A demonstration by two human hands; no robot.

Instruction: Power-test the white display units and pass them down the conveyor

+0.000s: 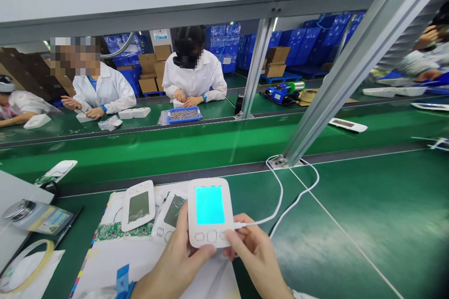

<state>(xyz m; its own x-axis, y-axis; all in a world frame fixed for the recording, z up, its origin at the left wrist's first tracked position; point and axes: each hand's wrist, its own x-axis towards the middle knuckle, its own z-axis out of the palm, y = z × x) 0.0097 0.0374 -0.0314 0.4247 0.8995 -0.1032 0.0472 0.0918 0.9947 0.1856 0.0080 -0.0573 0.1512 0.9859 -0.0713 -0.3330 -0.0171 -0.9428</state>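
Observation:
A white handheld device point(209, 212) with a lit cyan screen and a row of round buttons is held upright above the bench. My left hand point(175, 261) grips its lower left edge, thumb across the bottom. My right hand point(254, 252) pinches the lower right side where a white cable point(280, 196) plugs in. Two more white devices with dark screens, one point(138, 205) and another point(171, 215), lie on white paper just behind.
A green circuit board point(112, 231) lies on the paper. A tape roll point(24, 266) and a small scale point(21, 210) sit at left. A slanted metal post point(336, 88) rises at right. Across the green conveyor point(175, 149), people in white coats work beside a blue tray point(184, 115).

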